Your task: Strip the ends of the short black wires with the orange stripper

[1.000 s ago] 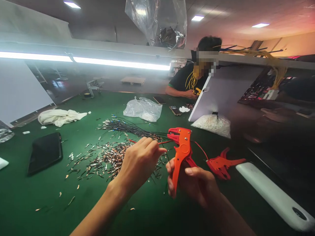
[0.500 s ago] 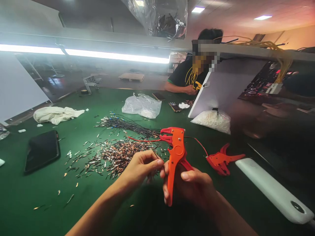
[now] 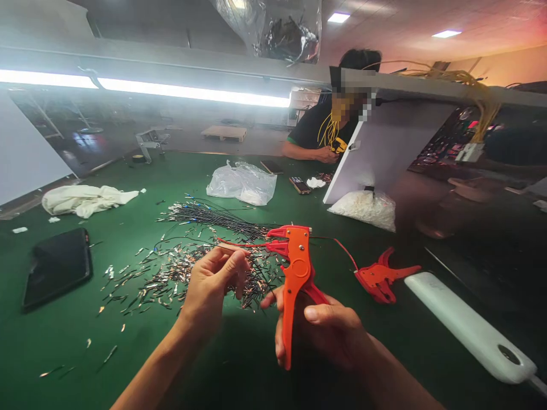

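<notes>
Green bench [image 3: 64, 341] carried offcuts [image 3: 171, 273] at ten o'clock; right hand [image 3: 329, 330] clamped the stripper [image 3: 294, 273], left hand [image 3: 213, 282] pinched a wire [image 3: 239, 245] into its jaws, squeeze apparently due next.

Your right hand [image 3: 329, 333] holds an orange wire stripper [image 3: 294, 279], and your left hand [image 3: 211, 282] pinches a thin red wire [image 3: 239, 245]. The tabletop [image 3: 64, 341] is dark green. On it you see copper and silver wire scraps [image 3: 171, 273], a bundle of black wires [image 3: 213, 216], a second stripper [image 3: 382, 279] in red, a black phone [image 3: 57, 267] and a white cloth [image 3: 83, 199].
</notes>
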`<state>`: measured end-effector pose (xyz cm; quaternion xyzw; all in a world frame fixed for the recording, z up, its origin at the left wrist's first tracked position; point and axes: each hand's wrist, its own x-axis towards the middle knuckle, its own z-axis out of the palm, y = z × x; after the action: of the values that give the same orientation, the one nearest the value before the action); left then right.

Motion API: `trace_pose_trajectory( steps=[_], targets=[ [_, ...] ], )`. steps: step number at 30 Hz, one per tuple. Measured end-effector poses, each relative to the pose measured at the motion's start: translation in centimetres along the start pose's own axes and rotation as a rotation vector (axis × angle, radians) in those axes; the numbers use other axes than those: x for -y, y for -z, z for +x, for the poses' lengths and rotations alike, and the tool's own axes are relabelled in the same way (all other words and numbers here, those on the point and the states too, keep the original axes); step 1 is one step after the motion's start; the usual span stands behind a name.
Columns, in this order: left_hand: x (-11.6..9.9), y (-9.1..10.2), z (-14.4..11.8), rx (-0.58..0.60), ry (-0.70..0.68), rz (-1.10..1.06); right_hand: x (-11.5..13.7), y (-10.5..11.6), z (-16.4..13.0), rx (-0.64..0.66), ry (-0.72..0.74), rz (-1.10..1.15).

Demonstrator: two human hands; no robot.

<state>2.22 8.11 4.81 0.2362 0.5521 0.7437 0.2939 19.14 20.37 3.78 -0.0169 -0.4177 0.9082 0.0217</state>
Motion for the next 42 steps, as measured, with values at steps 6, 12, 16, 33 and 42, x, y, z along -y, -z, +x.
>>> trace_pose_trajectory(
  steps=[6, 12, 16, 33, 42],
  targets=[
    [-0.7, 0.3, 0.3, -0.001, -0.044, 0.023, -0.1, -0.2, -0.2, -0.004, 0.048, 0.049],
    [0.3, -0.7, -0.4, 0.155, 0.043, 0.095, -0.2, 0.1, 0.0, -0.023, 0.047, 0.106],
    [0.7, -1.3, -1.0, 0.218, 0.094, 0.176, -0.3, -0.2, 0.0, -0.007, 0.062, 0.09],
    [0.1, -0.8, -1.0, 0.055, 0.118, 0.052, -0.1, -0.9, -0.2, -0.07, 0.203, 0.002],
    [0.2, -0.8, -1.2, 0.078, 0.02, 0.261, -0.6, -0.8, -0.3, -0.002, 0.204, -0.01]
  ],
)
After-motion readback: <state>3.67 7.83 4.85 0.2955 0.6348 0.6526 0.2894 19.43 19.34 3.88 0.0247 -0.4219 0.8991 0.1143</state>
